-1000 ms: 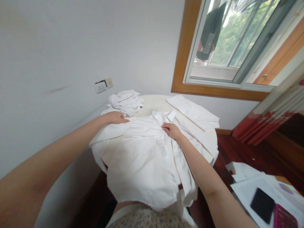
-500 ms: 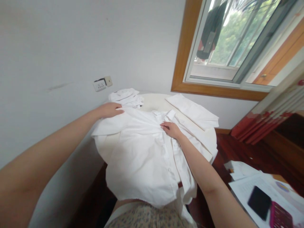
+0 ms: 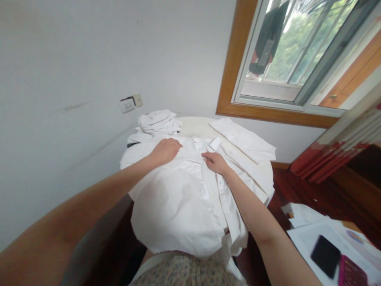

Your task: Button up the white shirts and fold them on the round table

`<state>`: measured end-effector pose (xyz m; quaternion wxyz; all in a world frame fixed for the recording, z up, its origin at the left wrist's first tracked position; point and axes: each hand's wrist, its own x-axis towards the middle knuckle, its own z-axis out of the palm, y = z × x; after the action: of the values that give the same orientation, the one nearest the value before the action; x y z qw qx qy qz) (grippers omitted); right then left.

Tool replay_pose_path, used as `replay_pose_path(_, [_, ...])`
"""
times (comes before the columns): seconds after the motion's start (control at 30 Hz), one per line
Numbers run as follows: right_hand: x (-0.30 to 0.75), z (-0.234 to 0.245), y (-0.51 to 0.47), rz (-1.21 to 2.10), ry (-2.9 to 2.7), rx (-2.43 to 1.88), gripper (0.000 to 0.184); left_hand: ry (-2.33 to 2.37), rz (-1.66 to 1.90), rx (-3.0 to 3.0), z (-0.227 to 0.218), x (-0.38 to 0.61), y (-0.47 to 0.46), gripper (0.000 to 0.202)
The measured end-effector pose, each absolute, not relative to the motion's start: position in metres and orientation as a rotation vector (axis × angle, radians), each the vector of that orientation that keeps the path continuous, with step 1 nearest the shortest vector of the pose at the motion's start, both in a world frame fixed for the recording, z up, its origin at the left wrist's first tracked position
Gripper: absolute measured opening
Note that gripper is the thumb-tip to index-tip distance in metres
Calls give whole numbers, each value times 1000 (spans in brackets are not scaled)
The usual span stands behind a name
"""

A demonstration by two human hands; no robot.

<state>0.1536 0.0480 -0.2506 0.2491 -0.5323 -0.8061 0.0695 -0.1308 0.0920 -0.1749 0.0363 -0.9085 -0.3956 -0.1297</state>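
- Left hand [image 3: 166,151] is open and lies palm down on a white shirt [image 3: 175,214], with its fingers pointing toward the right hand
- Right hand [image 3: 214,163] is just beside it on the right, with bent fingers and the tips close together at the front edge of the shirt; I cannot tell if they pinch the cloth
- The shirt is spread out under both hands, and its bottom end comes down from the hands to near the person's spotted clothes [image 3: 184,272]
- The shirt's collar [image 3: 214,143] is just past the right hand's fingers
- A round white table [image 3: 195,125] is under the shirt, and a bare bit of it shows past both hands
- A pile of white clothes [image 3: 157,122] sits on the table, near the left hand and farther from the person
- A folded white cloth [image 3: 244,140] lies past the right hand, out to its right
- Well apart from the right hand, low on its right, are papers [image 3: 300,235] with a black phone [image 3: 326,256] and a pink thing [image 3: 353,273] on top
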Motion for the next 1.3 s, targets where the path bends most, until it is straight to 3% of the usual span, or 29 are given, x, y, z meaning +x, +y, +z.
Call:
replay_pose_path(0.2, [156,-258,53,163,-2160,-1366,33,-1184,-267,-2927,-227,-78,75,54])
replay_pose_path(0.33, [158,-260,56,172,-2137,-1345,33,-1274,-371,-2842,-245,-78,72,52])
replay_pose_path(0.6, [158,-255,61,150,-2108,-1462,33,-648,-615,-3050,-229,-67,18,26])
replay_pose_path(0.97, [126,-233,117,-64,-1942,-1949,40,-486,-635,-3259,-223,-67,-5,24])
replay_pose_path(1.17, [128,-235,136,97,-1915,-1934,35,-298,-639,-3403,-218,-72,-4,28])
replay_pose_path(1.3, [135,-236,144,165,-1924,-1889,26,-228,-597,-3500,-218,-73,-2,18])
